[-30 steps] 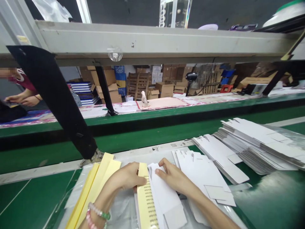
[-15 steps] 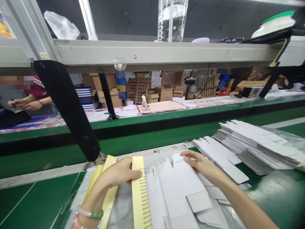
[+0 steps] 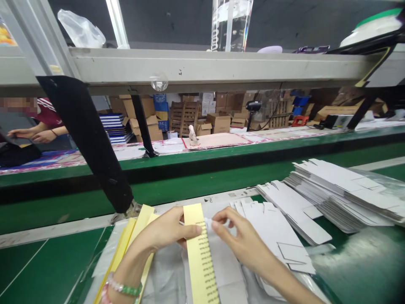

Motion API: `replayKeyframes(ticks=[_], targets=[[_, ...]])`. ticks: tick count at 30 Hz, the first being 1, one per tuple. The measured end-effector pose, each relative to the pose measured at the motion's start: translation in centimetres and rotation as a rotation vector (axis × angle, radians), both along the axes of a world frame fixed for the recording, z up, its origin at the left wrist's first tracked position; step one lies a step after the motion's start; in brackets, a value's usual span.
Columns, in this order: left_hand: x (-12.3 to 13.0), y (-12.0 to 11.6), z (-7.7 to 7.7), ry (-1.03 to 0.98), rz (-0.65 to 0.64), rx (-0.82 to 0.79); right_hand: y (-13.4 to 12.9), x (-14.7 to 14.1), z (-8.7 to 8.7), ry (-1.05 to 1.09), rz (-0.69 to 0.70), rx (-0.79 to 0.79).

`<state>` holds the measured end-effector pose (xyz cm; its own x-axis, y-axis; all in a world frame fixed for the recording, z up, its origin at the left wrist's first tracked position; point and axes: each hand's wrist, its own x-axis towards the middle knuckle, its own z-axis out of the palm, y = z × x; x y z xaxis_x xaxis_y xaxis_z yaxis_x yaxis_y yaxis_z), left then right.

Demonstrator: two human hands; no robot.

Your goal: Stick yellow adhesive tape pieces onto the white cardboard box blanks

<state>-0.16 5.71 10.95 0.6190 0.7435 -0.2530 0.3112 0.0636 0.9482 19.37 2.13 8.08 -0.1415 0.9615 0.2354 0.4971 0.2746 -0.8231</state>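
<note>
My left hand [image 3: 164, 230] is closed on a long yellow paper strip [image 3: 200, 257] with printed lines down its right edge, the thumb lying across the front. Beside it, my right hand [image 3: 242, 236] pinches the top end of a flat white carton [image 3: 224, 266], which lies against the strip's right edge and is partly behind it. Other flat white cartons [image 3: 268, 223] lie loosely piled under and behind my right forearm. More yellow strips [image 3: 126, 240] rest left of my left wrist, partly covered by it.
Stacks of folded white cartons [image 3: 341, 190] lie at the right on the green table [image 3: 28, 261]. A black-wrapped post [image 3: 91, 147] rises at left under a grey shelf beam [image 3: 202, 65]. Across the bench, a person's hands [image 3: 44, 136] work over something dark.
My right hand has moved left, bringing a white carton from the pile against the yellow strip. My left hand and the strip have shifted slightly right.
</note>
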Motion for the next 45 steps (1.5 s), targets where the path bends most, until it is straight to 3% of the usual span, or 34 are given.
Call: replayKeyframes(ticks=[4,13,17,22,26,28,36,45], targets=[[0.1,0.0,0.0,-0.048,-0.018,0.007,0.3,-2.9,-0.2,0.092,0.027,0.006],[0.1,0.2,-0.5,-0.094,-0.023,-0.033,1.4,-2.6,-1.5,0.093,-0.055,-0.012],[0.2,0.4,-1.2,-0.079,0.014,-0.011,1.3,-2.6,-1.0,0.156,0.004,-0.010],[0.0,1.0,-2.8,-0.022,0.061,-0.032,1.9,-0.3,-1.2,0.277,0.064,-0.251],[0.0,1.6,-4.1,0.012,0.058,-0.082,2.5,1.9,-3.6,0.257,0.063,-0.571],[0.1,1.8,-4.6,0.026,0.063,-0.109,2.6,2.3,-4.9,0.271,0.071,-0.625],[0.8,1.9,-5.2,0.056,0.051,-0.254,3.0,1.1,-7.2,0.297,0.013,-0.520],[0.6,2.0,-5.5,0.051,0.057,-0.272,2.9,0.8,-7.2,0.264,-0.010,-0.443]])
